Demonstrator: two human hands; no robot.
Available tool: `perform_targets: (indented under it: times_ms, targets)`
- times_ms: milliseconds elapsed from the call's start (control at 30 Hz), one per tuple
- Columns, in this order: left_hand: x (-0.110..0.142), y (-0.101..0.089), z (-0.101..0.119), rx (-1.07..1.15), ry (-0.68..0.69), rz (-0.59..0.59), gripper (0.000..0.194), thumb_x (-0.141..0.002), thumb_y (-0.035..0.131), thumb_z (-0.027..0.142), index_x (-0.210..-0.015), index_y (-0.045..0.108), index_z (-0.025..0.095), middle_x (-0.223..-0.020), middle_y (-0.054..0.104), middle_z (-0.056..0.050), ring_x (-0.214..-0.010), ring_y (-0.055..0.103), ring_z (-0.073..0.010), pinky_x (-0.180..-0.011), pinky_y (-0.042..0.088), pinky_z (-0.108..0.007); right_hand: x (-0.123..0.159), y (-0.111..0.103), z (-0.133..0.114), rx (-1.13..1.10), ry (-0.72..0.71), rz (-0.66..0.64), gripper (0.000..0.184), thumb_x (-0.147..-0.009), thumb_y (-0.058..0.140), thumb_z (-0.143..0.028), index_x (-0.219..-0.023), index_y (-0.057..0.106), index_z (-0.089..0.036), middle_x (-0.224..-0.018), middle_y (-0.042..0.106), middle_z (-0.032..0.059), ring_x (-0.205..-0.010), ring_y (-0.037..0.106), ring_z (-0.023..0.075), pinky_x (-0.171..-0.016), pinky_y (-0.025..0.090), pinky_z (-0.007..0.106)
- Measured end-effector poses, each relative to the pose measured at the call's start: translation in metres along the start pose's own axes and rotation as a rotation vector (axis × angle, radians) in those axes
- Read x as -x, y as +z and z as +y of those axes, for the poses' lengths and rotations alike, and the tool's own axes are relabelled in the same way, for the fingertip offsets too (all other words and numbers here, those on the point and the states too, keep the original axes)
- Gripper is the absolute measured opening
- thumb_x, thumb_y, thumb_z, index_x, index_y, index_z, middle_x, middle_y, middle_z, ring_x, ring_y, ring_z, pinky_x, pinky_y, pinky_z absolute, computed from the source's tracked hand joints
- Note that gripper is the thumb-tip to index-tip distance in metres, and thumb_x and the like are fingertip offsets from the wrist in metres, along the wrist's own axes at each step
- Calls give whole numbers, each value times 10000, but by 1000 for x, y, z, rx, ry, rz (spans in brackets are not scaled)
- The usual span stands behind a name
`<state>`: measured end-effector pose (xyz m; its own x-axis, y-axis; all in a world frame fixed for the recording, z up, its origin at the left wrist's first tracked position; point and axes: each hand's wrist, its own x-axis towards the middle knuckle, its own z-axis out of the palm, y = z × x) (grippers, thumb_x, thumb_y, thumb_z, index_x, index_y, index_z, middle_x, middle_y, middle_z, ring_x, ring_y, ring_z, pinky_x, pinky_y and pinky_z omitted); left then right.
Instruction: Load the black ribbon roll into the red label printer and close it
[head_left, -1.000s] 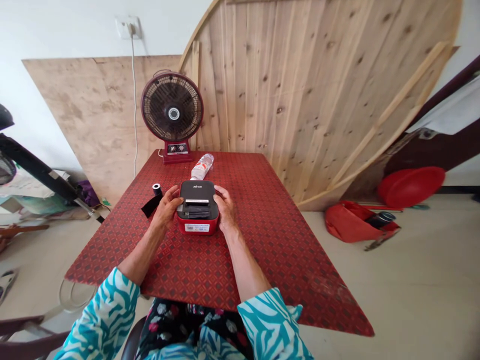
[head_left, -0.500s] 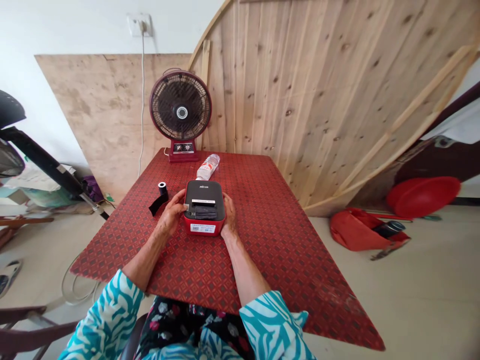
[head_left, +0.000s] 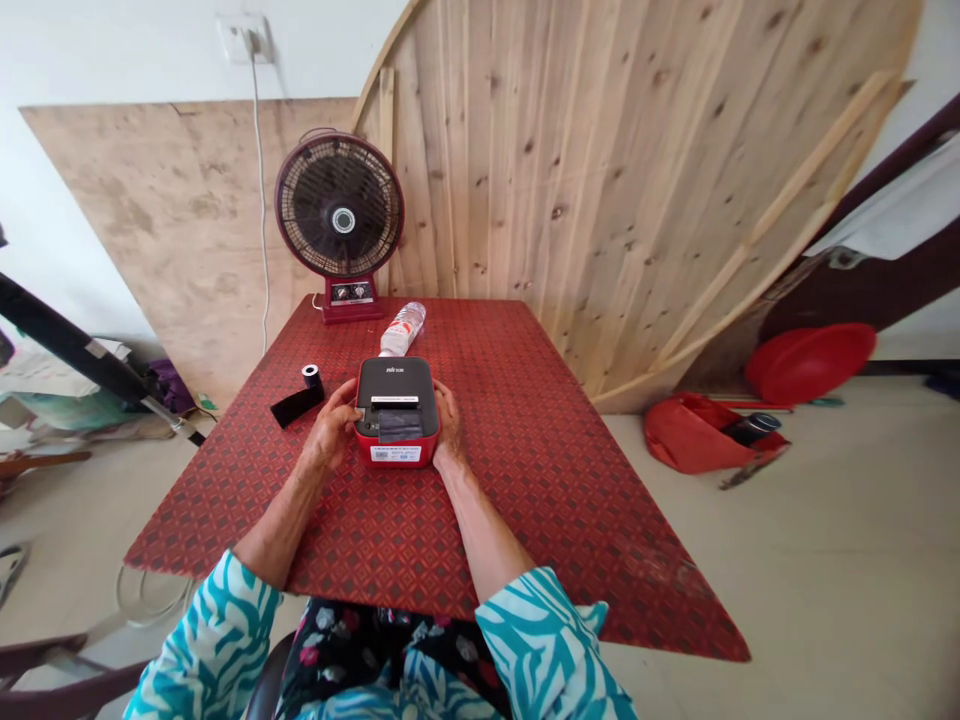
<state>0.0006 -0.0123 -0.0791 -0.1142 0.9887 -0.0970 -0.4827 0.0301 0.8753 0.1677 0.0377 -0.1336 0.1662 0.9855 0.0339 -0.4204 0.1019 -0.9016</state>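
Across the red patterned table (head_left: 555, 480) stands the maroon fan (head_left: 340, 215) at the far edge, and nearer sits the red and black device (head_left: 397, 400), clasped at its sides between left hand (head_left: 331, 428) and right hand (head_left: 448, 425). Just beyond it lies the plastic bottle (head_left: 403, 328); the small black roll (head_left: 310, 378) stands left of the device, its strip trailing.

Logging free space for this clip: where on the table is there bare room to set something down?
The table is bare from the right hand to its right edge, and between the printer and the near edge. It is crowded beyond and left of the printer: fan, plastic bottle, black roll.
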Motion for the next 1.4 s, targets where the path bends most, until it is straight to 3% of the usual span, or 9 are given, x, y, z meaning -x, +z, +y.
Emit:
perform_targets:
  times_ms: [200, 433, 700, 867, 1000, 1100, 1200, 1267, 1400]
  targets:
    - [1, 5, 3, 24, -1, 94, 559, -459, 650, 84, -1005, 642, 203, -1150, 662, -21, -842, 620, -151, -593, 468, -206, 1, -1, -1, 17, -1, 3, 402, -777, 555, -518, -1059, 653, -249, -1098, 689, 15, -1027, 599, 188, -874, 439, 323]
    - [0, 4, 0, -7, 1, 52, 606, -468, 640, 110, -1068, 615, 195, -1270, 615, -66, -955, 623, -190, -647, 482, -218, 4, 1, -6, 5, 15, 8, 431, -764, 561, -524, -1079, 636, -239, -1030, 699, 15, -862, 613, 168, -779, 452, 303]
    - [3, 4, 4, -124, 2, -21, 688, -525, 604, 173, -1212, 579, 192, -1250, 638, -74, -784, 649, -169, -569, 459, -230, 1, 0, -3, -1, -13, -20, 423, -770, 564, -523, -1079, 639, -243, -1098, 684, 28, -967, 614, 189, -851, 448, 327]
    - [7, 4, 6, -242, 128, -8, 617, -574, 600, 197, -1191, 610, 193, -1231, 654, -79, -1003, 646, -236, -772, 516, -302, -1, -1, 1, 32, -69, -6, 383, -785, 557, -486, -1066, 654, -246, -1142, 682, 29, -1061, 600, 200, -930, 437, 347]
    - [6, 4, 19, -627, 409, 0, 408, -679, 643, 251, -1082, 680, 201, -1176, 682, -75, -1124, 603, -247, -956, 466, -350, -2, -1, 3, 23, -76, -41, 389, -798, 546, -494, -1090, 650, -259, -1114, 694, 22, -1066, 600, 207, -904, 461, 350]
    - [-5, 17, 40, -1053, 507, -204, 264, -799, 582, 324, -994, 729, 220, -1046, 721, -60, -999, 652, -227, -926, 488, -354, -3, 0, 4, 25, -88, -51, 395, -802, 544, -505, -1094, 653, -261, -1095, 700, 19, -1058, 602, 211, -901, 468, 353]
    - [-25, 44, 54, -1500, 448, -458, 270, -821, 550, 244, -1014, 738, 255, -1046, 727, -30, -960, 664, -204, -911, 493, -321, -3, 0, 3, 22, -96, -49, 395, -804, 543, -504, -1094, 656, -261, -1094, 700, 16, -1057, 601, 212, -908, 468, 355]
    - [-38, 62, 57, -1775, 350, -528, 285, -789, 590, 194, -1024, 735, 263, -1081, 725, -28, -993, 661, -206, -908, 487, -296, -3, 1, 3, 23, -103, -43, 385, -801, 547, -496, -1086, 661, -264, -1095, 698, 13, -1068, 596, 211, -913, 466, 353]
    - [-53, 82, 50, -2028, 212, -463, 312, -725, 686, 203, -1028, 716, 272, -1036, 729, -62, -1003, 664, -268, -866, 497, -338, -4, 2, 4, 28, -119, -38, 360, -795, 553, -481, -1058, 676, -269, -1075, 700, 10, -1085, 584, 207, -922, 463, 347]
